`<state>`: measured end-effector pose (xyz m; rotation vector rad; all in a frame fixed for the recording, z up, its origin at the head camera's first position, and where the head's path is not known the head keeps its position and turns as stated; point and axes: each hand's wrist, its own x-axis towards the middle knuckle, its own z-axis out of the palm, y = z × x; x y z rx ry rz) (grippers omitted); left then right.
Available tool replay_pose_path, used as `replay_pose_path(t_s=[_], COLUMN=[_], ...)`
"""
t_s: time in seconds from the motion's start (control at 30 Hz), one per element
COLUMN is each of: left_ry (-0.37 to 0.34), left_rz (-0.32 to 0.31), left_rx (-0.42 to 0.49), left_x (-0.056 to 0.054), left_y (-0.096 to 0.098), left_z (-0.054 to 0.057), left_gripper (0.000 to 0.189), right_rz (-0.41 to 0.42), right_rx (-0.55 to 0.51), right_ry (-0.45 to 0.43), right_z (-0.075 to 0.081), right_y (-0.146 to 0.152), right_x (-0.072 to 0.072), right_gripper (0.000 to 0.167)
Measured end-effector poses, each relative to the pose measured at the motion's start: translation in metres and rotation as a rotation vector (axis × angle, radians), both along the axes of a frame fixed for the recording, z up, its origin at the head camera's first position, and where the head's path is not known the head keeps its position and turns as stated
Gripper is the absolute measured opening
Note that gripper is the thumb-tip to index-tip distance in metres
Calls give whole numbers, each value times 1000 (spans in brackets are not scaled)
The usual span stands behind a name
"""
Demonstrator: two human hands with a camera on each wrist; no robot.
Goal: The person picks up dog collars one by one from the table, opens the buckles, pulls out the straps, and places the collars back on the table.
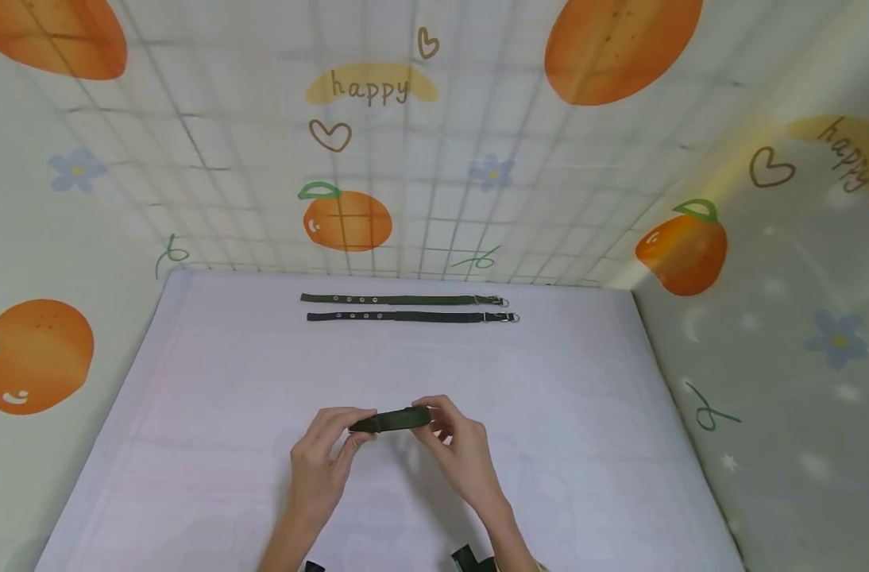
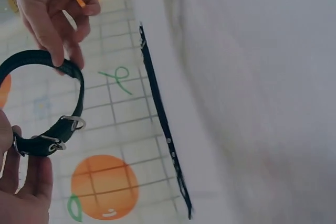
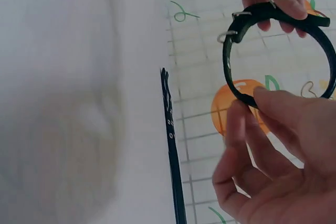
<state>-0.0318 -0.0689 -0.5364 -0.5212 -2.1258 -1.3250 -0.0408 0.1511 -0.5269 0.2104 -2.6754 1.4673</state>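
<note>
Pet collar (image 1: pixel 392 419), dark and looped into a ring, is held above a white-covered bench (image 1: pixel 570 397), the left hand (image 1: pixel 322 454) grasping it beside the metal buckle (image 2: pixel 56 144) and the right hand (image 1: pixel 465 454) pinching the opposite side of the band. One end juts past the loop in the right wrist view, suggesting that this collar is joined or nearly so; whether the buckle's prong sits in a hole cannot be told. Two similar straps, the far collar (image 1: pixel 427 300) and the near collar (image 1: pixel 434 317), lie straight and unfastened toward the bench's back edge, their buckling not yet done. The held band is narrow and flat, curved smoothly, its leather or webbing impossible to tell apart; a silvery D-ring (image 2: pixel 80 123) protrudes near the buckle, while round eyelets dot the straight pair.
</note>
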Motion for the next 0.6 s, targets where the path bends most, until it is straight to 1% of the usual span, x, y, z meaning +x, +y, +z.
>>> replay_pose_path(t_s=[0.1,0.2,0.3,0.43,0.5,0.53,0.6], left_ry=[28,47,69,109,116,115,96], left_rz=[9,8,6,11,1,-9,-36], left_rx=[-49,-110,-147,-211,-239,-249,-239], left_x=[4,6,7,9,10,11,13], left_y=[3,6,7,9,9,10,11], left_z=[5,10,15,22,25,27,29], left_gripper=[29,29,29,29,29,29,31], right_rz=[28,61,96,114,121,130,147], right_rx=[53,92,117,154,148,127,58], right_ry=[-1,10,55,138,167,181,205], right_z=[4,10,18,29,32,34,36], right_y=[2,4,4,3,2,1,0], right_x=[4,11,19,28,32,33,35], right_gripper=[34,44,49,47,44,42,38])
